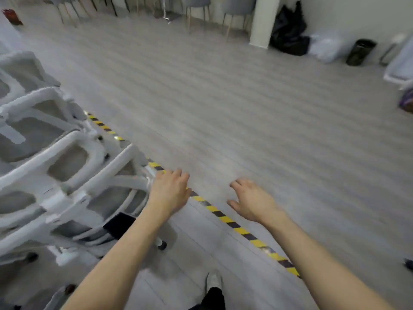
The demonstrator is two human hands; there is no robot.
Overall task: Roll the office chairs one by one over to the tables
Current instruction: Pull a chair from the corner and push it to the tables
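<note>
Grey plank flooring [223, 97] lies clear ahead. Both hands empty, fingers relaxed: left hand [169, 190] beside nearest office chair [93, 175], right hand [252, 200] apart. Grip its backrest frame; roll steadily.

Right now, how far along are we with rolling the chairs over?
No chair can be confirmed as delivered; no tables show clearly. In hand: nothing. The left hand reaches beside the nearest white office chair, its grip unclear in the blur; the right hand hovers open. Left: the row of white chairs behind the striped floor tape.
</note>
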